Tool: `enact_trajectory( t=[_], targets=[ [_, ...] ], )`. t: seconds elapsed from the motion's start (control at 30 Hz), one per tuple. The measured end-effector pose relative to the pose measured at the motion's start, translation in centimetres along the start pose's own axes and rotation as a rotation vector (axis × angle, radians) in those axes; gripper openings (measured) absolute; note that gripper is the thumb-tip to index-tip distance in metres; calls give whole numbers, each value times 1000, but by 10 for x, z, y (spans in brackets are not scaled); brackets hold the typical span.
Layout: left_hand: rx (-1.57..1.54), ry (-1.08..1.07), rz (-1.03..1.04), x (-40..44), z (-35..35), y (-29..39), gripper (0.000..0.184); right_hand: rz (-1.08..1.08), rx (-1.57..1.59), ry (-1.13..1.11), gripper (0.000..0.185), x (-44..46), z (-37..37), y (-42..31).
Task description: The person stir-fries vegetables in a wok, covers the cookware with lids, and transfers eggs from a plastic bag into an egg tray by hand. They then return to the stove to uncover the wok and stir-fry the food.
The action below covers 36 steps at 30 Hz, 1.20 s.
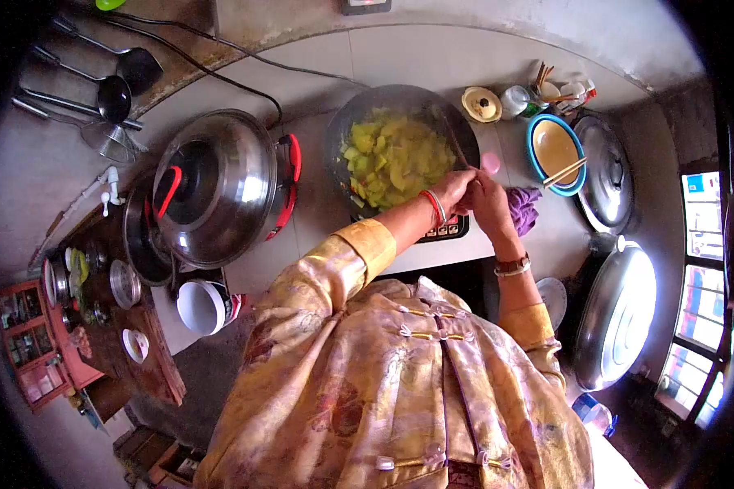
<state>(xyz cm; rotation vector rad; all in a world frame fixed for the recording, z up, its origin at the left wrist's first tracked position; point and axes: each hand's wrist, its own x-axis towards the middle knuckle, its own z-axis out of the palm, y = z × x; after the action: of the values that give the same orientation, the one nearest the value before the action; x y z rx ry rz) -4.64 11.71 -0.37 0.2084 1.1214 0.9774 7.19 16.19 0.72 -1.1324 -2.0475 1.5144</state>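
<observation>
A dark wok (334, 155) holds chopped yellow-green vegetables (391, 151), with steam hazing over them. My left hand (453, 194) and my right hand (489, 202) meet at the wok's near right rim, both with fingers closed. From them a thin dark spatula handle (458, 147) slants up over the right side of the wok; its blade cannot be made out. My fingers overlap, so the exact grip of each hand is partly hidden. Just beyond my right hand is a small pink round thing (490, 163). A crumpled purple cloth (523, 209) lies beside my right wrist.
Under the wok shows a cooker's control panel (447, 230). Left stands a large lidded pot (220, 187) with red handles. A blue-rimmed basin (532, 151) with chopsticks (564, 171), a small lidded pot (481, 104) and large metal lids (607, 175) are right. Ladles (114, 98) hang upper left.
</observation>
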Motion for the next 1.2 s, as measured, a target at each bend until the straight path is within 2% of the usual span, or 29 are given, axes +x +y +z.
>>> enact_trajectory(
  t=[0.03, 0.1, 0.17, 0.2, 0.23, 0.3, 0.37, 0.43, 0.47, 0.5, 0.53, 0.63, 0.67, 0.7, 0.77, 0.8, 0.83, 0.97, 1.03, 1.07, 1.2],
  targets=[
    [1, 0, 4, 6, -5, 3, 35, -1, 157, -23, 30, 10, 4, 9],
    [30, 10, 31, 11, -21, 2, 37, 1, 109, -16, 30, 25, 11, 19],
    [-29, 92, 25, 3, -34, 5, 36, -10, 234, -146, 31, 35, 22, 11],
    [-71, 88, 51, 4, -46, 1, 35, -40, 23, -218, 29, 33, 20, -23],
    [-116, 86, 82, -2, -53, 2, 33, -33, 29, -220, 29, 37, 22, -23],
    [-180, 99, 106, -12, -60, -3, 30, -195, -179, -351, 28, 46, 26, -26],
    [-385, -18, 165, -19, -64, -13, 28, -154, -61, -419, 26, 46, 25, -32],
    [-444, -6, 205, -34, -56, -22, 26, -407, -250, -544, 26, 49, 20, -37],
    [-544, -132, 245, -34, -57, -30, 25, -407, -251, -540, 26, 47, 17, -39],
    [-644, -260, 283, -34, -57, -38, 25, -447, -406, -586, 26, 42, 12, -52],
    [-639, -283, 275, -39, -51, -40, 23, -488, -562, -630, 26, 37, 8, -64],
    [-678, -338, 246, -67, -25, -36, 20, -491, -708, -651, 24, 21, -9, -77],
    [-631, -355, 236, -69, -23, -39, 20, -373, -629, -604, 21, 11, -10, -82],
    [-636, -357, 237, -78, -19, -40, 20, -371, -633, -607, 21, -2, -12, -96],
    [-330, -263, 300, -103, -10, -32, 22, -174, -446, -617, 16, -24, -16, -121],
    [-394, -197, 238, -112, -10, -35, 23, -339, -543, -597, 12, -29, -10, -117],
    [-390, -199, 236, -117, -15, -38, 23, -233, -473, -629, 12, -33, -3, -116],
    [-519, -109, 130, -136, -39, -52, 24, -197, -401, -648, 18, -31, 39, -93],
    [-515, 96, 131, -123, -50, -47, 31, -374, -511, -613, 19, -12, 63, -71],
    [-413, 85, 211, -122, -51, -38, 31, -431, -548, -598, 20, -5, 71, -69],
    [-451, -1, 232, -74, -77, -27, 30, -501, -1058, -547, 19, 14, 66, -93]
  ],
)
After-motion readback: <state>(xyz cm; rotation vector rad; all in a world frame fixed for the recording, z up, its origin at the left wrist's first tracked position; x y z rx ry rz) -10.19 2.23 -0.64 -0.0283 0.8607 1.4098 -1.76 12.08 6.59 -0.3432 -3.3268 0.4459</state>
